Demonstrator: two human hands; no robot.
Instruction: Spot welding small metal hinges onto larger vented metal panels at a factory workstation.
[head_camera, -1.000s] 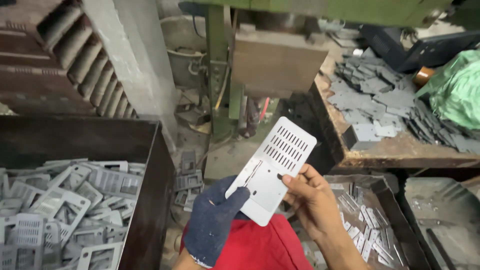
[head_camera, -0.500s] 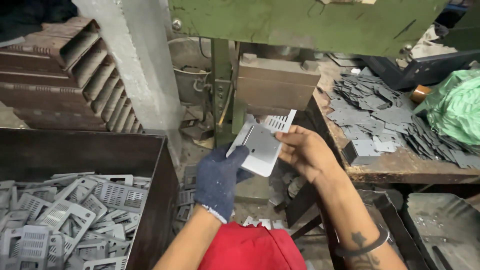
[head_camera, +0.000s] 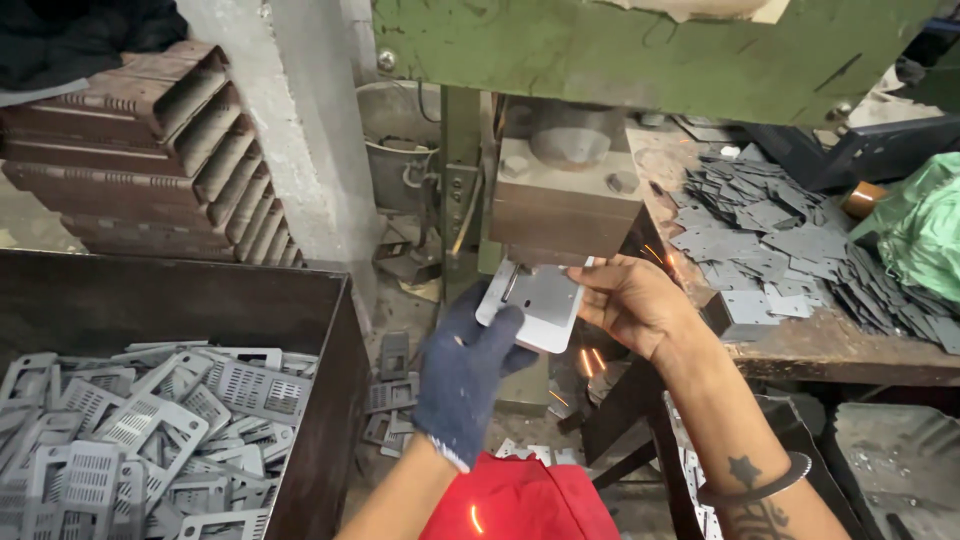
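Note:
Both hands hold one flat, pale metal plate (head_camera: 540, 305) just under the brown block of the press ram (head_camera: 565, 205). My left hand (head_camera: 465, 370), in a dark blue glove, grips the plate's near left edge. My right hand (head_camera: 630, 300), bare, pinches its right side. The plate's far end is tucked under the ram block and hidden there. The green press frame (head_camera: 640, 50) spans the top of the view.
A dark metal bin (head_camera: 330, 400) at lower left holds several perforated grey plates (head_camera: 130, 430). A wooden bench (head_camera: 850, 350) on the right carries a heap of dark flat blanks (head_camera: 770, 230) and a green bag (head_camera: 925, 230). Stacked ribbed trays (head_camera: 150, 170) stand upper left.
The plate was held up tilted in front of me a second ago. Both hands have since carried it forward and laid it flat under the ram block.

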